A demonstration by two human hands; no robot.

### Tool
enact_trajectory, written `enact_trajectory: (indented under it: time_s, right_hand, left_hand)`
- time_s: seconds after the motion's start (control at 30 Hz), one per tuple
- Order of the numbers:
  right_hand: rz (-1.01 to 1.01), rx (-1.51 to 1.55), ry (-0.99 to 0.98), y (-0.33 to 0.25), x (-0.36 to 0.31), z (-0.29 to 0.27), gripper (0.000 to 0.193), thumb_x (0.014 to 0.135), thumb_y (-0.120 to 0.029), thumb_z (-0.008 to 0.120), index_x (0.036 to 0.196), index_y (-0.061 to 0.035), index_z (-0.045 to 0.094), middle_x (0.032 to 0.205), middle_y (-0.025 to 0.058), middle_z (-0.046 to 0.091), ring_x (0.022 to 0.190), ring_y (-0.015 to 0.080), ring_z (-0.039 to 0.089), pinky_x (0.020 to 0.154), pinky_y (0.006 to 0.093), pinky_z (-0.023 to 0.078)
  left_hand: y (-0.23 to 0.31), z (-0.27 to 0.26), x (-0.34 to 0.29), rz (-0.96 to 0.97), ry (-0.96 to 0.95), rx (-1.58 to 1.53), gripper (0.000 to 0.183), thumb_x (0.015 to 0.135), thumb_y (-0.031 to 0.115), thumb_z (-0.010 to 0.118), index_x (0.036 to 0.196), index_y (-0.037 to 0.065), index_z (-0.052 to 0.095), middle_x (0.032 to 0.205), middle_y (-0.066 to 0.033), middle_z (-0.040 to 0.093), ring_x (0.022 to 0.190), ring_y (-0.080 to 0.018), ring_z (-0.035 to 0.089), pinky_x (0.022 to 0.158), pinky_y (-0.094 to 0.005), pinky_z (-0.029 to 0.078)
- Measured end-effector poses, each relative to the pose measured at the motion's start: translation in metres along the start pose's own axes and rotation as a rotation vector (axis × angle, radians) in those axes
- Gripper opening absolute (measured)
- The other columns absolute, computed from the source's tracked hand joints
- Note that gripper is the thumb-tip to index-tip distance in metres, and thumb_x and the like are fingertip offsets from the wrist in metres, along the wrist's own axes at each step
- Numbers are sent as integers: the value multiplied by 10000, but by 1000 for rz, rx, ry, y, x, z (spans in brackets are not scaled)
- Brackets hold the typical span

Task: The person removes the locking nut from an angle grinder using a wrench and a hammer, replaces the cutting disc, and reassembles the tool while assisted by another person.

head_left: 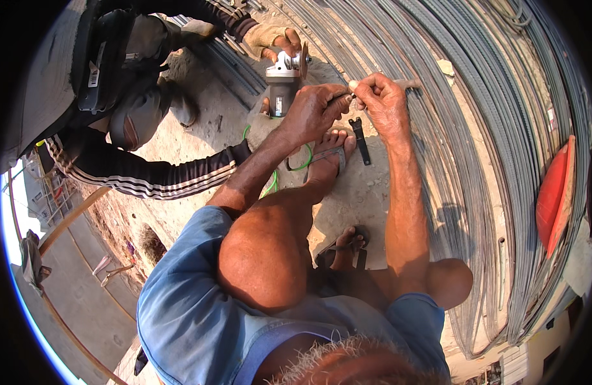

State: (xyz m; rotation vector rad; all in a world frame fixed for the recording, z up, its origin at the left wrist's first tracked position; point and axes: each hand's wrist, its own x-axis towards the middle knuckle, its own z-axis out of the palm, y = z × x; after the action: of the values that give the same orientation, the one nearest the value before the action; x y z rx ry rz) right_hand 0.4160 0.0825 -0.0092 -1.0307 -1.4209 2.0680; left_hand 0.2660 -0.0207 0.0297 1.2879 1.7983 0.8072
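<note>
My left hand (pixel 316 110) and my right hand (pixel 386 109) meet fingertip to fingertip over the ground, both closed. A tiny dark thing shows at the fingertips, too small to name. Below them a flat black spanner (pixel 360 142), forked at one end, lies on the ground near my sandalled foot. Left of my left hand stands an angle grinder (pixel 284 83) with a grey and black body and a disc at its upper end. A co-worker's gloved hand (pixel 270 40) rests at its top, and the other gloved hand is partly hidden behind my forearm.
Long bundles of steel reinforcing bars (pixel 463 96) curve along the right. A short rod-like piece (pixel 408 84) lies beside my right hand. A green cord (pixel 271 184) runs by my left forearm. A red rounded object (pixel 556 200) rests on the bars. The co-worker crouches at the left.
</note>
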Motion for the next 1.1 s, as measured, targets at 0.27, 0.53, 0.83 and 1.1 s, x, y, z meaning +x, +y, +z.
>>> enact_trajectory:
  time_s: [0.27, 0.53, 0.83, 1.1]
  right_hand:
    - [143, -866, 354, 64, -33, -61, 547, 936, -406, 722, 1324, -40, 604, 1160, 228, 641, 1071, 342, 667, 846, 471, 576]
    - [256, -1250, 233, 81, -29, -65, 601, 891, -280, 771, 1355, -14, 497, 1195, 262, 606, 1128, 418, 639, 853, 540, 592]
    - [74, -855, 324, 95, -22, -93, 463, 916, -175, 627, 1336, -18, 507, 1024, 232, 662, 892, 336, 713, 717, 491, 568]
    - [11, -205, 176, 20, 1, -112, 388, 1000, -326, 628, 1291, -70, 627, 719, 17, 577, 634, 75, 584, 604, 320, 534]
  left_hand:
    - [-24, -77, 66, 22, 145, -65, 259, 1011, 276, 652, 1140, 56, 700, 829, -64, 717, 716, -127, 691, 643, -315, 586]
    - [-31, -100, 134, 48, -123, 570, 239, 883, 201, 681, 1051, 33, 710, 911, -129, 736, 806, -237, 704, 708, -394, 561]
    - [-67, -101, 141, -7, -290, 500, 301, 928, 262, 658, 1146, 56, 685, 813, -57, 716, 638, -121, 679, 533, -290, 566]
    - [-73, -101, 150, -102, -331, 567, 306, 929, 338, 669, 1017, 54, 741, 852, -101, 742, 764, -209, 712, 743, -390, 569]
